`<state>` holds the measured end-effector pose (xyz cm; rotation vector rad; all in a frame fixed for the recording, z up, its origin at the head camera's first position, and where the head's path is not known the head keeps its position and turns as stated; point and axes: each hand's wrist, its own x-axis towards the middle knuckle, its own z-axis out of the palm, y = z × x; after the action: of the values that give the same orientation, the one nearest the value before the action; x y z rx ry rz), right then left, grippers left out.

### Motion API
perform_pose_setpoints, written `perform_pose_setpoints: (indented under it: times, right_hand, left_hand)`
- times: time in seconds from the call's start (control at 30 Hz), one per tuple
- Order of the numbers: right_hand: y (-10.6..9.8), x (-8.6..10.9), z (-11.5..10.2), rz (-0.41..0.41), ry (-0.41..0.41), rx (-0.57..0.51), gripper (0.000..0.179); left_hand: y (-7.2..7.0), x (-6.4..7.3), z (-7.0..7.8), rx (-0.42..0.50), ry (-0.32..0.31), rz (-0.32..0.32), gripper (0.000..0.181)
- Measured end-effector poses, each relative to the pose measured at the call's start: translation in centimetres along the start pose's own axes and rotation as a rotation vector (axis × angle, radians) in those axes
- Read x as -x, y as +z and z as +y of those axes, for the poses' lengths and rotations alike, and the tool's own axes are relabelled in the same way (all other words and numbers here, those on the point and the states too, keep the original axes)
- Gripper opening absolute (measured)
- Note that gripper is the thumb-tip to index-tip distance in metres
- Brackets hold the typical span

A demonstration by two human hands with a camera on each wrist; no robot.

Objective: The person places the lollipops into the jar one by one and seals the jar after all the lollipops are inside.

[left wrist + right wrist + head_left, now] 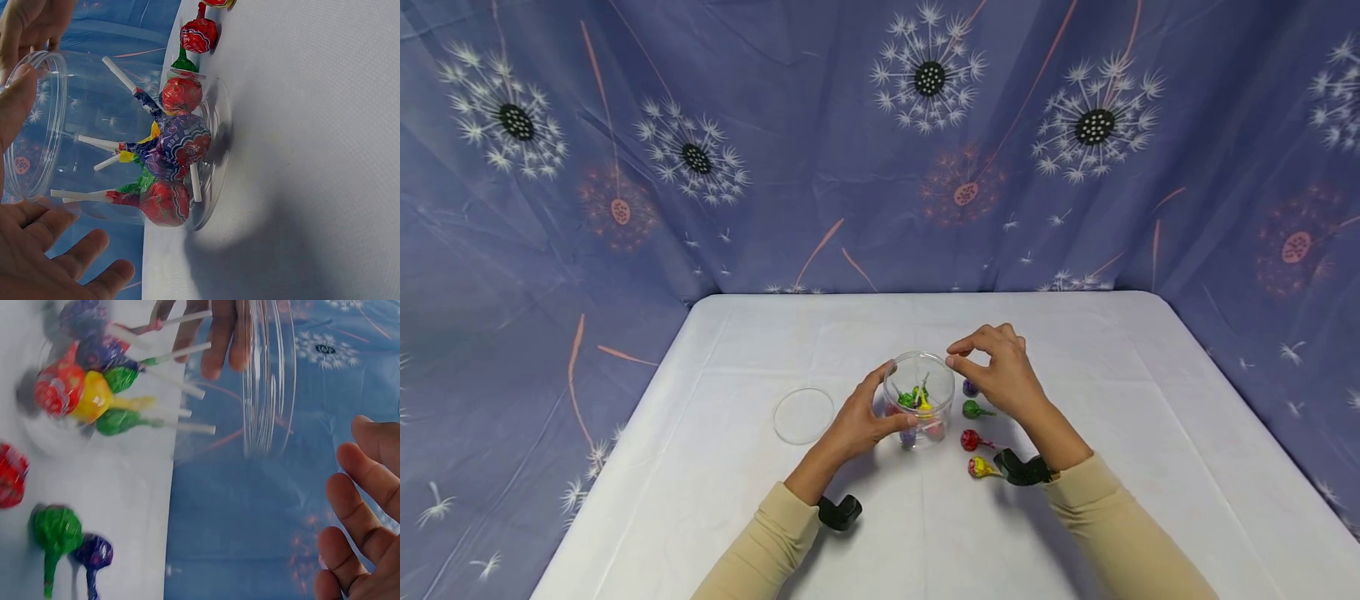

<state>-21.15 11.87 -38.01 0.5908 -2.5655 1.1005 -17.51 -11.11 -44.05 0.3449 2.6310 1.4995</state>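
A clear plastic jar (pixel 936 423) stands upright on the table, with several wrapped lollipops (pixel 181 147) in its lower part, most of their white sticks leaning up. My left hand (pixel 857 423) grips the jar from its left side, thumb across the near wall. Just right of the rim is my right hand (pixel 1000 371), thumb and index finger close together; nothing shows between them. In the right wrist view its fingers are loosely bent and apart from the jar. Right of the jar lie a purple lollipop (pixel 971 387), a green one (pixel 972 409), a red one (pixel 970 440) and a yellow one (pixel 977 467).
A round clear lid (pixel 803 415) lies flat on the table left of the jar. The white cloth-covered table (pixel 715 517) reaches back to a blue curtain (pixel 820 167) with dandelion prints. Dark wrist cameras (pixel 839 512) are worn on both wrists.
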Motion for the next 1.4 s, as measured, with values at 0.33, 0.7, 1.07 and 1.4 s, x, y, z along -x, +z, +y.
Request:
perform_pose_setpoints:
  times: [0.33, 0.7, 1.07, 1.4]
  right_hand:
    - [-1.1, 3.5, 1.7, 0.014, 0.111, 0.030, 0.013]
    - [-1.5, 8.6, 3.8, -0.069, 0.284, 0.089, 0.020]
    - [-0.5, 11.5, 4.8, -0.146, 0.322, 0.109, 0.011]
    - [0.1, 12.6, 5.3, -0.230, 0.382, 0.146, 0.009]
  left_hand:
    - [0.0, 0.1, 0.0, 0.004, -0.008, 0.005, 0.092]
    - [0.0, 0.2, 0.2, -0.002, -0.012, 0.011, 0.090]
    - [0.2, 0.1, 0.1, -0.012, -0.009, 0.015, 0.090]
    - [0.2, 0.2, 0.1, 0.003, -0.002, 0.014, 0.090]
